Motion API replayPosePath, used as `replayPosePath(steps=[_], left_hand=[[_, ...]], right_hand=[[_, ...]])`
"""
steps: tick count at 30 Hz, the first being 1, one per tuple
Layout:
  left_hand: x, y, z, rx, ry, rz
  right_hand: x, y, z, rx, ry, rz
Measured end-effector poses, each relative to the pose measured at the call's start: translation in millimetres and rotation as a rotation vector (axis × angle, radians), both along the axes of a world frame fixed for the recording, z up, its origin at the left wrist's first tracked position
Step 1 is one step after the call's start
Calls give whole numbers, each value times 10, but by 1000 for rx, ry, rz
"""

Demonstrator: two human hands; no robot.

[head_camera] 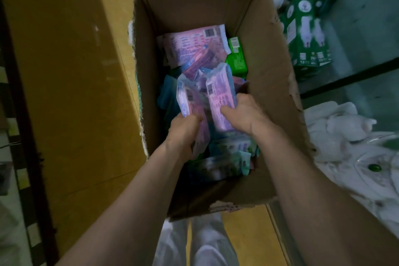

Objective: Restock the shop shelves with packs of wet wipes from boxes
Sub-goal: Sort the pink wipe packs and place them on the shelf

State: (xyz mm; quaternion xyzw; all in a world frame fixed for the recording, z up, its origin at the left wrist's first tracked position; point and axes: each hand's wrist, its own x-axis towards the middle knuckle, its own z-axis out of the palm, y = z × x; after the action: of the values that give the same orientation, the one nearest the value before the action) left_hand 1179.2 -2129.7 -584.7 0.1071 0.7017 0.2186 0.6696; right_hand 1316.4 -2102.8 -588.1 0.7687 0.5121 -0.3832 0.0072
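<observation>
Where the head view looks down into the cardboard box (269,49), two pink packs of wet wipes are seen lifted above the loose packs inside. The left pack (190,99) is gripped by the curled left hand (183,127); the right pack (220,97) is pinched by the right hand (244,112), thumb laid across its face. Both are judged light, soft and slick-filmed, best clasped across the width. Their long axes are pointed away from the person.

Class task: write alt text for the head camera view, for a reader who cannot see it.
From above: the left hand grips one pink wipes pack and the right hand a second pack, inside a cardboard box of mixed packs. Green packages stand at right.
</observation>
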Motion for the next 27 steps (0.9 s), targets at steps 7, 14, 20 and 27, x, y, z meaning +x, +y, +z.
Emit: replayPosePath(steps=[7,14,20,27], left_hand=[[4,-250,496,121,-73,-23],[-148,-514,1204,258,-194,104],[-413,-707,1762,294,-236,233],[-1188,-1081,2341,432,-152,436]], right_hand=[[-189,-513,636,68,188,-97],[-468,-872,1473,166,324,-148],[-754,-1003,2029,258,346,-8],[-1447,-1039,2424,319,418,219]])
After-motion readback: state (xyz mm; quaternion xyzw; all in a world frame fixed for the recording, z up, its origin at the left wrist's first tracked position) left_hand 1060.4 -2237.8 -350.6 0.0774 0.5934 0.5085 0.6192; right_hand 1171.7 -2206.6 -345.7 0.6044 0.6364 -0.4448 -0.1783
